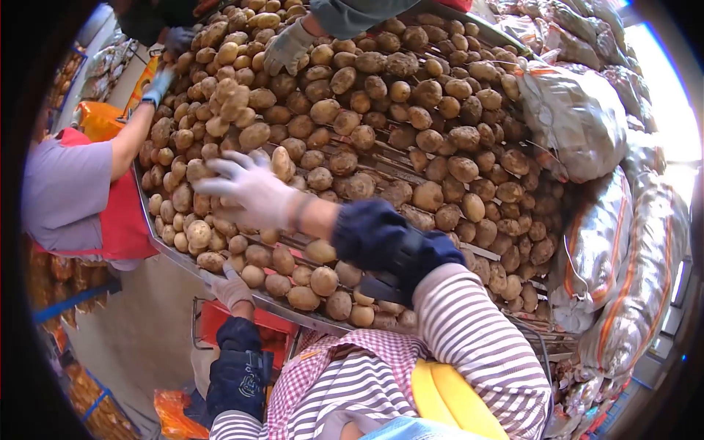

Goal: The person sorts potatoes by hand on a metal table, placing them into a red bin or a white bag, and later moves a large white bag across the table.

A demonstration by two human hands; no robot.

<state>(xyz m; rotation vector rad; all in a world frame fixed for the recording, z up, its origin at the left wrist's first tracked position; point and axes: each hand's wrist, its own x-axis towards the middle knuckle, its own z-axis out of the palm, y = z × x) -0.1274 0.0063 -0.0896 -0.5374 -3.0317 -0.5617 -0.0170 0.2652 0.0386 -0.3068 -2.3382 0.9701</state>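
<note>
A broad sorting table heaped with brown, soil-marked potatoes (345,79) lies in front of me. My right hand (249,189), in a pale glove, reaches across the heap with its fingers spread, blurred by motion. It holds nothing visible and is over potatoes at the left part of the table. My left hand (231,288), also gloved, is at the near metal rim (172,253), low at the table's left corner. Its fingers look stretched out, and potatoes lie just beyond it. Several potatoes (233,103) further off are smeared, seemingly in motion.
Another person's blue-gloved hand (158,86) is at the left edge, and a co-worker's grey glove (288,48) touches potatoes at the far side. Filled sacks (576,121) stand along the right. Below the near edge is a red crate (213,323).
</note>
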